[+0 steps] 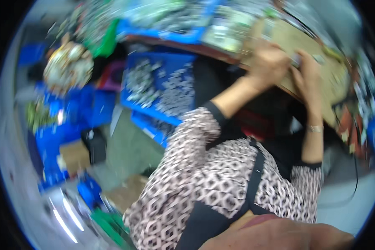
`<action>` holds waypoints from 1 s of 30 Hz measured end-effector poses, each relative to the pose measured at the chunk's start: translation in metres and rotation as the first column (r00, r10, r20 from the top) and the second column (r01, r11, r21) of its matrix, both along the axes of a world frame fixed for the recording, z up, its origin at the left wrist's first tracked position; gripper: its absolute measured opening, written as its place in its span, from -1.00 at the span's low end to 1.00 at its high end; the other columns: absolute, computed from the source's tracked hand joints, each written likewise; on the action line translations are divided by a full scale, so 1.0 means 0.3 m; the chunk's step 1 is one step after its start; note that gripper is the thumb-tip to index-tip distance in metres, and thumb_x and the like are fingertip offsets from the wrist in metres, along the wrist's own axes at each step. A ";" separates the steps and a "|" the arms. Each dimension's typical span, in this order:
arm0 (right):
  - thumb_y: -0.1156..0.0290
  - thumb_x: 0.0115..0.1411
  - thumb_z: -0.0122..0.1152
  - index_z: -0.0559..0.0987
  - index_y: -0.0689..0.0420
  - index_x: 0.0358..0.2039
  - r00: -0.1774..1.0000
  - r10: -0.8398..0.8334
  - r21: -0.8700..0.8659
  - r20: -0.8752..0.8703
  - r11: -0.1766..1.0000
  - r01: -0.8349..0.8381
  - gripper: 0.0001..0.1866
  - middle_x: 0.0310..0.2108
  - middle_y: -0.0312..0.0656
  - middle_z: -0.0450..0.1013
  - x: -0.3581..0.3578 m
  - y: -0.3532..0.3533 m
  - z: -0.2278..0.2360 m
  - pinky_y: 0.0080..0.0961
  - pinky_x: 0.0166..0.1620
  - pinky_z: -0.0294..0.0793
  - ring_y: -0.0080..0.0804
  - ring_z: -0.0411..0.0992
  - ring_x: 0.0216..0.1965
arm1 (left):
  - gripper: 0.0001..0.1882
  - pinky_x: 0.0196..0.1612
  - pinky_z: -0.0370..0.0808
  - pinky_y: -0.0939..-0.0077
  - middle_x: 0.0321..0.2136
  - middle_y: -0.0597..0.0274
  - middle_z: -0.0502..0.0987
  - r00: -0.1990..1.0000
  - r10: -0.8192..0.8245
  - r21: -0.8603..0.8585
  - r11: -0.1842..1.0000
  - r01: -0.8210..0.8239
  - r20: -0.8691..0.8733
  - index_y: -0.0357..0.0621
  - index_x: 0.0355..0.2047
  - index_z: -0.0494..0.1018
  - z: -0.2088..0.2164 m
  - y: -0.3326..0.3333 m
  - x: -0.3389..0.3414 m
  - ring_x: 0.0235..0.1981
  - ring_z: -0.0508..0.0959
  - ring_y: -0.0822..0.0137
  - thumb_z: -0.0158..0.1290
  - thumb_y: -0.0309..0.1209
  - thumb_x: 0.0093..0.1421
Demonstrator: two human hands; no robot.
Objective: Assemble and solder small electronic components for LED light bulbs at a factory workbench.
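My left hand (267, 63) is closed above a tan work board (329, 81), its fingers curled; whatever it holds is hidden and blurred. Just to its right, my right hand (308, 77) pinches a small greyish part (296, 59) between thumb and fingers. The part sits between the two hands, too smeared to tell its kind. A band circles my right wrist.
Left of my arm stands a blue tray (179, 62) full of small grey parts, with another blue tray (148, 127) under it. A larger blue bin (162, 36) lies at the back. A dark cable (356, 179) hangs at the right.
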State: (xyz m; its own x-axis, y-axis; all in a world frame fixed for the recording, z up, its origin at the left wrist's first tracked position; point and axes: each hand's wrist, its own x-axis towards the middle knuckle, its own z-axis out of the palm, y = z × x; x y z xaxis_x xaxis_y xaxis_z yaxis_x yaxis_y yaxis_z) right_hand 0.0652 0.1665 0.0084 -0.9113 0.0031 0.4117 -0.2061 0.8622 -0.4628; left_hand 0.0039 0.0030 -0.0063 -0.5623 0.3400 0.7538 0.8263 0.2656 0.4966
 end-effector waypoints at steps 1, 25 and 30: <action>0.42 0.15 0.25 0.42 0.15 0.15 0.999 0.009 -0.005 0.049 1.000 -0.009 -0.48 -0.05 0.04 0.46 0.003 0.005 -0.010 -0.21 0.05 0.36 -0.02 0.40 -0.03 | -0.92 -0.18 0.43 0.03 -0.62 0.08 0.49 0.999 0.023 0.030 0.999 -0.024 0.023 -0.05 -0.67 0.47 -0.048 0.003 -0.006 -0.38 0.56 -0.03 0.17 -0.43 -0.15; 0.39 0.09 0.37 0.45 0.06 0.05 0.995 0.097 -0.046 0.009 0.994 -0.097 -0.51 -0.24 -0.15 0.47 0.023 0.081 0.053 -0.31 -0.07 0.39 -0.19 0.45 -0.18 | -0.93 0.19 0.18 0.08 -0.49 0.33 0.60 1.000 0.000 -0.138 0.990 -0.003 -0.025 0.00 -0.42 0.57 0.020 0.036 -0.025 -0.24 0.52 0.22 0.24 -0.37 0.10; 0.44 0.08 0.36 0.56 0.11 -0.18 0.970 0.055 -0.003 -0.237 0.998 -0.057 -0.73 -0.27 -0.18 0.47 0.031 0.035 0.095 -0.35 -0.08 0.39 -0.21 0.45 -0.19 | -0.94 0.19 0.17 0.11 -0.49 0.34 0.60 0.999 0.016 -0.155 0.988 -0.021 -0.034 0.00 -0.41 0.57 0.033 0.020 -0.009 -0.23 0.52 0.24 0.24 -0.37 0.11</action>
State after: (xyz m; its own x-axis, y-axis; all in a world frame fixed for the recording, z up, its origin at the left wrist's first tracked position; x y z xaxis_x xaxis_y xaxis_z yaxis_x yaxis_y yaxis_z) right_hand 0.0744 0.1770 0.0370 -0.7869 -0.0402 0.6158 -0.3587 0.8418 -0.4033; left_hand 0.0013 0.0091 0.0037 -0.5459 0.4444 0.7103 0.8354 0.3528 0.4214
